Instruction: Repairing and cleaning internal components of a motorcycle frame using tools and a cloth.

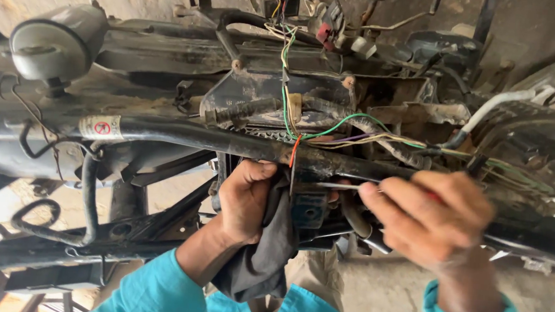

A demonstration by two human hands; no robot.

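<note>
While the left hand (244, 199) gripped a dark rag (266, 254) against the frame tube (226, 140), steadying it, the right hand (434, 218), fingers pinched, aimed a screwdriver (341, 186) under the wires (332, 130).

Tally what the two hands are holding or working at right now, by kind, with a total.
Dark grey rag, gripped in the left hand: 1
Screwdriver with thin metal shaft, held in the right hand: 1
Black frame tube just above both hands: 1
Orange wire crossing that tube: 1
Total: 4
</note>
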